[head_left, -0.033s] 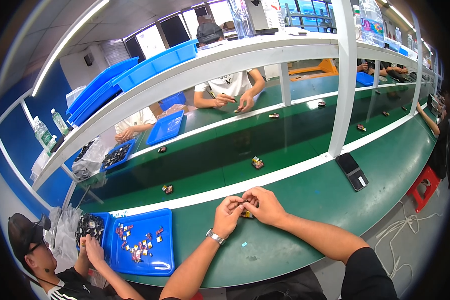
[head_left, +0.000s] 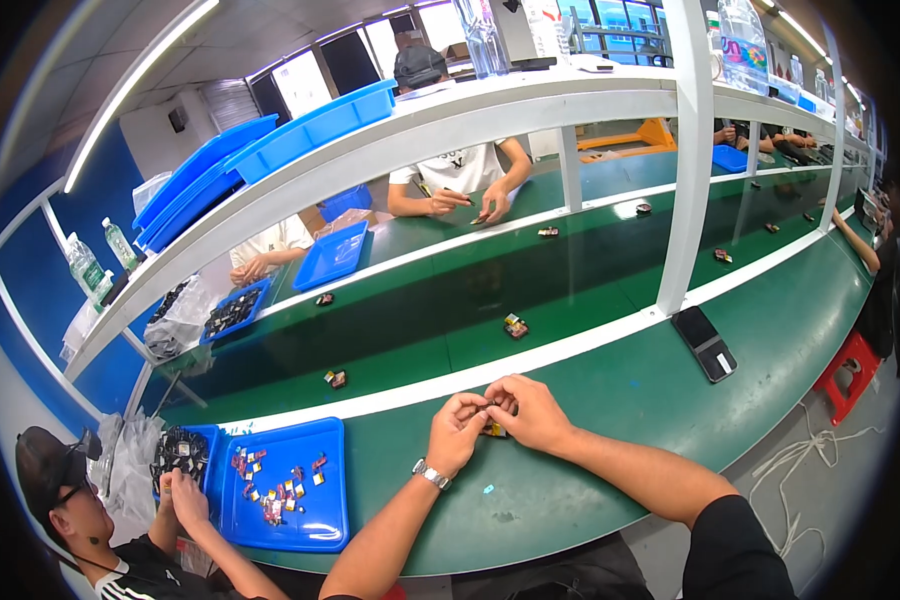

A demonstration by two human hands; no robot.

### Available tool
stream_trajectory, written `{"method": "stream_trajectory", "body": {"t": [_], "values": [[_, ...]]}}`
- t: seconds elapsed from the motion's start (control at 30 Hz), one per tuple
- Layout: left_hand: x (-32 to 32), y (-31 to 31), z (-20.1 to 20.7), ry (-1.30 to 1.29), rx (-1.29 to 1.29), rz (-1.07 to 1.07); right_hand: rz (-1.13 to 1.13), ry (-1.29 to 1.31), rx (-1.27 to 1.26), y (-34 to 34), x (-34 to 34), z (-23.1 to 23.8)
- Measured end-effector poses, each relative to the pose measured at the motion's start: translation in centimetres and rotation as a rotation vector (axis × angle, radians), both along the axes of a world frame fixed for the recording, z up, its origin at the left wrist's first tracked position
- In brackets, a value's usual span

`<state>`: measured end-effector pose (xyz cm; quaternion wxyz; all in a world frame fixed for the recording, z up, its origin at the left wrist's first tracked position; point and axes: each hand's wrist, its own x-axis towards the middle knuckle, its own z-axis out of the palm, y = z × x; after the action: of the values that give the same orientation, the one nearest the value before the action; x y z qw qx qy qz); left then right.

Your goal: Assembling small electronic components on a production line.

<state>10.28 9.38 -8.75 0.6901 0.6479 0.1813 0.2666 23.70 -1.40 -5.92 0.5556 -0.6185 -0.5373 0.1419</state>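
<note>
My left hand point(head_left: 456, 432), with a metal watch on its wrist, meets my right hand point(head_left: 533, 412) over the near green worktop. Both are closed, thumbs and fingertips together on a small dark electronic part point(head_left: 494, 429) with a yellow patch. My fingers cover most of it, so its full shape is hidden. Left of my forearm lies a blue tray point(head_left: 335, 480) holding several small parts point(head_left: 278, 499) in red, yellow and silver. Beyond my hands, a similar part point(head_left: 515, 326) rests on the dark green conveyor belt point(head_left: 430, 335).
A white post point(head_left: 682, 170) carries a shelf with blue trays and bottles. To the right lies a black phone-like device point(head_left: 704, 343). At my left a co-worker's hands point(head_left: 183, 495) are over a bin of black parts point(head_left: 182, 450). Another person point(head_left: 460, 180) works across the belt.
</note>
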Motion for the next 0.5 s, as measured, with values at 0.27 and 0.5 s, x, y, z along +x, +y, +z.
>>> {"method": "stream_trajectory", "body": {"t": [0.27,0.5], "values": [[0.46,0.34,0.76,-0.034,-0.026,-0.008,-0.002,-0.053,0.053,0.27,0.52,0.51],[0.56,0.44,0.53,-0.067,0.009,-0.005,-0.023,-0.128,0.099,0.19,0.43,0.6]]}}
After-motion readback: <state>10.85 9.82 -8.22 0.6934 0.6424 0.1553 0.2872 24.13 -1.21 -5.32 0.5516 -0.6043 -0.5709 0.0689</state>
